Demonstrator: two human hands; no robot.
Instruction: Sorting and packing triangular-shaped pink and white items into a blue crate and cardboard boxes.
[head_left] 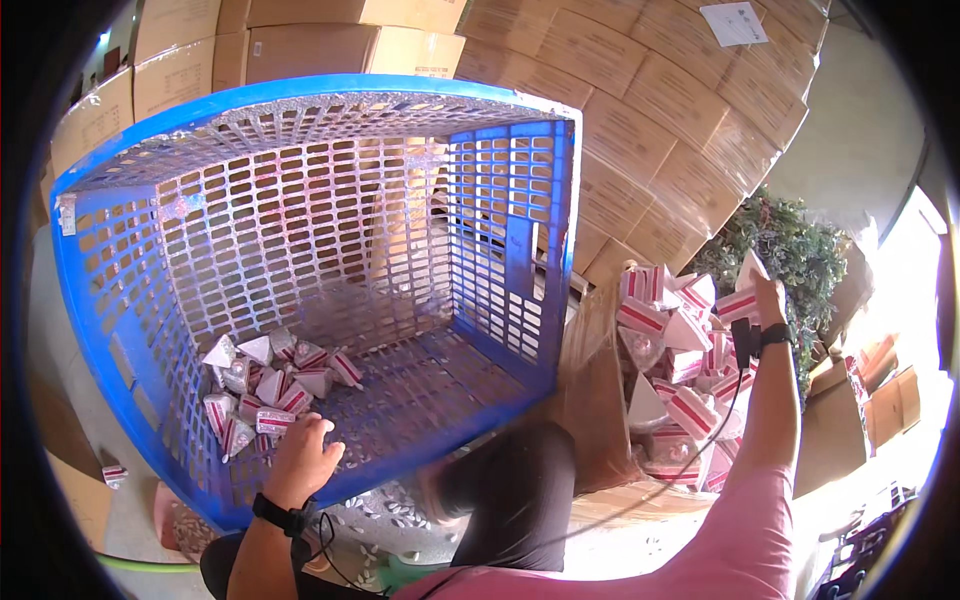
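Observation:
My left hand (305,460) hovers at the near edge of a pile of cake-slice-shaped pieces (275,420), with white tops and red-striped sides, some in clear wrapping. Its visible fingertips are bent and apart, and nothing shows between them. The pile lies in the left part of a blue plastic crate (500,405), tipped with its open side toward me. Out to the right, my right hand (770,300) is closed around a white wedge-shaped cake slice (753,270), above a cardboard box (590,420) heaped with more such slices (685,370). The right fingers are partly hidden.
Stacked cartons (640,110) in stretch film rise behind the crate. Green artificial foliage (800,245) stands beyond the box. One loose slice (115,476) lies on the floor at left. A thin black cable (640,487) runs from my right wrist across my lap.

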